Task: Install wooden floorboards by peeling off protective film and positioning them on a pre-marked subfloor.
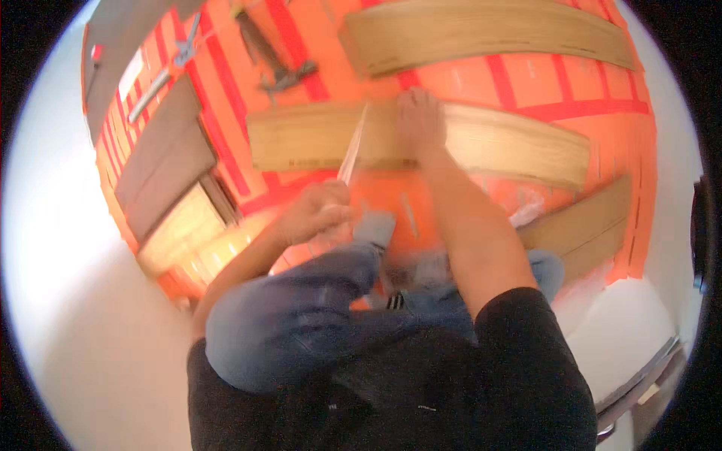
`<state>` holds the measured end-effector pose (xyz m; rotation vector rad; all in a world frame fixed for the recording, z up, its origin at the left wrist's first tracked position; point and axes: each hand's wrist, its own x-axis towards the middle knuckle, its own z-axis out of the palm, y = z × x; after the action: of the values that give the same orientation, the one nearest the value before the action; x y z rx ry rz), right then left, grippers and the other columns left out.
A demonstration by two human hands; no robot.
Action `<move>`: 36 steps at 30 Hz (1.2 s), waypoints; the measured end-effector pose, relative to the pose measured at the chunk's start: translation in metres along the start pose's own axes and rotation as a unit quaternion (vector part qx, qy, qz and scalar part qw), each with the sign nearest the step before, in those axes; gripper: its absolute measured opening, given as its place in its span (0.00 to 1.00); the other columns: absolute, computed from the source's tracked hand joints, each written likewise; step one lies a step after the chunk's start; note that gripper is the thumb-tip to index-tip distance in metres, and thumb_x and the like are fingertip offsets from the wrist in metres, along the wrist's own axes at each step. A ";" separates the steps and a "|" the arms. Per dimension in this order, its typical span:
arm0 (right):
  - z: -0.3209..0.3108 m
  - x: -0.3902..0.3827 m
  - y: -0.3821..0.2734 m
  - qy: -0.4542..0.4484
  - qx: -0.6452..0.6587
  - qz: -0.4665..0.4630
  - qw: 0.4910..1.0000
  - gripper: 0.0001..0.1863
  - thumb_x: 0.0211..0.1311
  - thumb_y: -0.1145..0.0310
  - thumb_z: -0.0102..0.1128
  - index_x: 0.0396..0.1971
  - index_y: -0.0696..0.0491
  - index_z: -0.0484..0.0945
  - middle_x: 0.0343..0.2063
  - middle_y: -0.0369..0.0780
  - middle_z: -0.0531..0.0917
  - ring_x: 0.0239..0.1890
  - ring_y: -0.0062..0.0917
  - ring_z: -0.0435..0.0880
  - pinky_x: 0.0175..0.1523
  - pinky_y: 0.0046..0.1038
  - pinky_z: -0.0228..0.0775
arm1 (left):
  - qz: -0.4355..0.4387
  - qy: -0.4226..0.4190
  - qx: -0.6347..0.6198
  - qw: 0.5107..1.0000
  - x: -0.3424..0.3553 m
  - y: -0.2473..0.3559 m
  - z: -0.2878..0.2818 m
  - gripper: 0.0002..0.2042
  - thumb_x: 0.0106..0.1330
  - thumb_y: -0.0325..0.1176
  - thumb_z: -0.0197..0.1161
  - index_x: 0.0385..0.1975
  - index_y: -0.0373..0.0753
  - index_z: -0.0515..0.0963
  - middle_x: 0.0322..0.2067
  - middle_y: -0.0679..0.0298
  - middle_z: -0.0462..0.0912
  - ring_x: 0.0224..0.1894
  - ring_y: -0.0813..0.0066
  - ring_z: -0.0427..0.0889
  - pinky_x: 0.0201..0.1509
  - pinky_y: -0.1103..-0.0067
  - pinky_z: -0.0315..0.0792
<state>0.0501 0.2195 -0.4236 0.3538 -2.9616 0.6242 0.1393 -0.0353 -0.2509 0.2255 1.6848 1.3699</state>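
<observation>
A long wood-look floor plank [323,135] lies crosswise in front of me. My right hand [421,124] rests on its middle, fingers bunched at the far edge; motion blurs them. Closer to me, my left hand [323,204] is closed on a thin, pale strip [353,150], which looks like clear plastic film. The strip stretches up from the fist and narrows to a tip over the plank. Whether it is still joined to the plank cannot be made out. My legs are folded beneath my arms.
Orange underlayment [466,83] with red bands covers the floor. Another plank [489,34] lies beyond, more planks [583,229] at the near right. Brown boards [165,150] are at the left. A hammer-like tool [274,56] and a grey metal tool [169,71] lie at the far left.
</observation>
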 end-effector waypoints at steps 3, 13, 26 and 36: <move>0.001 -0.004 -0.003 -0.056 -0.025 0.053 0.997 0.14 0.69 0.63 0.49 0.48 0.51 0.79 0.53 0.44 0.79 0.59 0.40 0.75 0.67 0.43 0.63 | 0.111 0.083 -0.076 0.987 -0.026 -0.021 0.004 0.17 0.66 0.45 0.63 0.23 0.36 0.74 0.29 0.69 0.72 0.34 0.75 0.70 0.38 0.75 0.65; -0.009 -0.003 -0.007 -0.072 -0.072 0.053 0.993 0.16 0.76 0.60 0.43 0.50 0.51 0.77 0.55 0.41 0.79 0.61 0.39 0.73 0.67 0.43 0.60 | 0.135 0.256 -0.444 0.848 -0.148 -0.086 0.027 0.22 0.73 0.47 0.53 0.17 0.42 0.66 0.20 0.65 0.66 0.29 0.68 0.63 0.46 0.66 0.62; 0.002 0.000 0.001 -0.033 -0.060 0.045 0.997 0.15 0.71 0.59 0.48 0.45 0.50 0.80 0.48 0.42 0.81 0.57 0.38 0.77 0.64 0.43 0.64 | -0.253 0.343 -0.545 0.722 -0.254 -0.180 0.019 0.29 0.77 0.59 0.49 0.49 0.38 0.86 0.59 0.53 0.81 0.58 0.54 0.81 0.68 0.57 0.68; 0.004 0.000 0.000 -0.068 -0.071 0.047 0.994 0.13 0.71 0.62 0.50 0.45 0.50 0.80 0.48 0.44 0.80 0.55 0.43 0.76 0.60 0.47 0.65 | -0.100 0.288 0.181 0.935 -0.061 -0.106 -0.110 0.25 0.74 0.47 0.55 0.60 0.32 0.76 0.55 0.44 0.82 0.59 0.52 0.81 0.63 0.65 0.73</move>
<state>0.0497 0.2177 -0.4267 0.2568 -3.1462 0.4102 0.1339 -0.1873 -0.3137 -0.1614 2.3763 1.0154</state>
